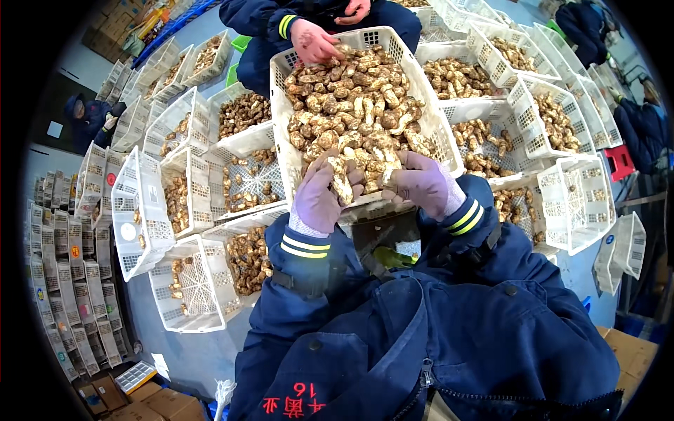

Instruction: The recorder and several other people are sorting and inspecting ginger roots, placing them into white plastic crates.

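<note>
Left hand (319, 193): fingers narrowed on one knobbly brown-and-white piece (341, 181), at the fingertips' right. Right hand (425, 184): thumb and fingers pinching a second piece (386, 167), left of the palm. Both over the near end of a heaped white crate (279, 98). Markings: red lettering (293, 401), jacket front (491, 330).

Central crate (441, 144) part-hidden under brown pieces (351, 98), opposite co-worker (309, 8) cut off above
</note>
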Demonstrator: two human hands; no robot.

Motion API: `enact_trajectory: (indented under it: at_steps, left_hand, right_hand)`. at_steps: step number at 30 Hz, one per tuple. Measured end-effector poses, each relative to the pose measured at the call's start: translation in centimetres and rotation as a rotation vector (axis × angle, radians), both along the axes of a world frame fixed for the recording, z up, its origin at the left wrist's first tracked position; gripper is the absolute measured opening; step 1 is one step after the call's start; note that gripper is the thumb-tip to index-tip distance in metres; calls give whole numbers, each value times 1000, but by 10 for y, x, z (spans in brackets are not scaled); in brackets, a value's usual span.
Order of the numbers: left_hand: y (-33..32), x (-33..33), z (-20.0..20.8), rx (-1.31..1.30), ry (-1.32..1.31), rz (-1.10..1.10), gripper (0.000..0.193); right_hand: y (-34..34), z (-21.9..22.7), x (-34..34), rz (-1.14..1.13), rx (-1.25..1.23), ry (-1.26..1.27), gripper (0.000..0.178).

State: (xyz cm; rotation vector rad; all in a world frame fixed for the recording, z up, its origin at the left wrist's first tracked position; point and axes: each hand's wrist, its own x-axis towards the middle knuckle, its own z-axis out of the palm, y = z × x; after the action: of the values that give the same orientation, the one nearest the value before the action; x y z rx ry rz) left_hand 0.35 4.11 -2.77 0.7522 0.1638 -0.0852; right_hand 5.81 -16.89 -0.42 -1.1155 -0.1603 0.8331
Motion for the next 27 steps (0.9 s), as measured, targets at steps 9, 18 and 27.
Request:
enact_trajectory:
  at_steps: [9,18,27]
  left_hand:
    - [-28,0,-4,926,-391,-12,24]
    - [-21,-3,-3,956,-86,-35,22]
    - [-23,-2,22,749,-112,-150,27]
  right_hand:
    - [14,7,-12,-275,-704,-1240,44]
    - [4,9,-10,-266,-359,-654,43]
    - [8,10,-18,-83,-265,-257,37]
